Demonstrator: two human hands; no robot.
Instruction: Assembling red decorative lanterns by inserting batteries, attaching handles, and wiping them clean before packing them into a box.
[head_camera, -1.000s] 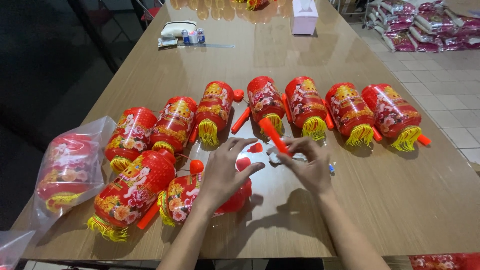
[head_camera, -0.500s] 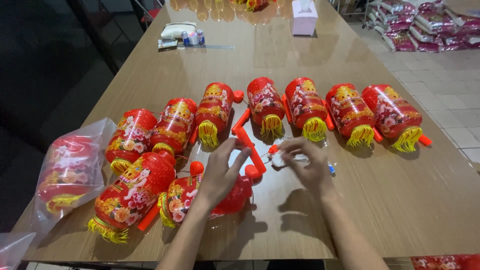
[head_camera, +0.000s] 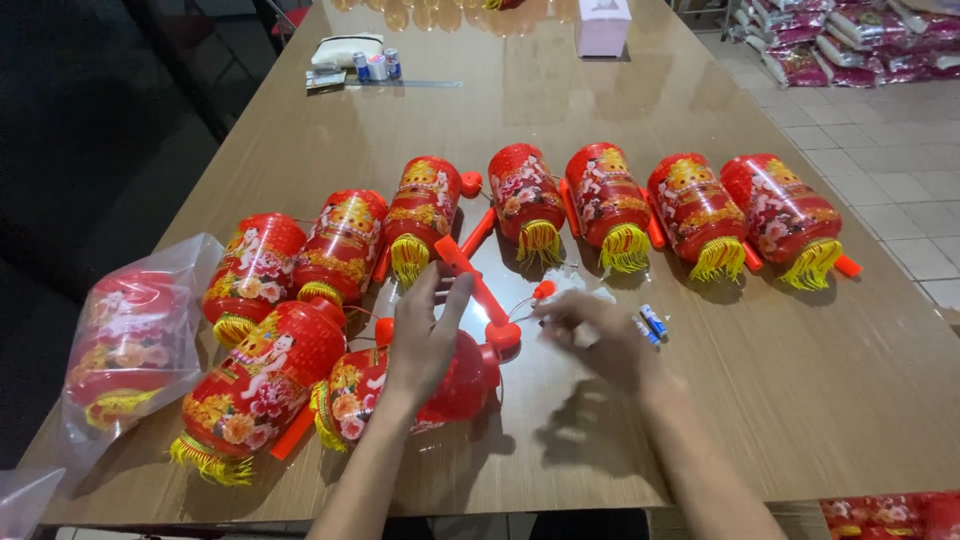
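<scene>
The red plastic stick (head_camera: 478, 290) lies slanted on the table (head_camera: 800, 400), its long axis running from upper left to lower right. The left hand (head_camera: 425, 335) pinches its upper part. The right hand (head_camera: 600, 335), further right, grasps a thin wire (head_camera: 525, 305) beside two small batteries (head_camera: 650, 323).

Left hand (head_camera: 425, 335) grips red stick (head_camera: 478, 290) over lantern (head_camera: 420, 390).

Single head view, looking steeply down along table (head_camera: 700, 400), close range.

Bare table (head_camera: 760, 400) rightward; lantern row (head_camera: 610, 200) ahead, bagged lanterns (head_camera: 130, 340) left.
</scene>
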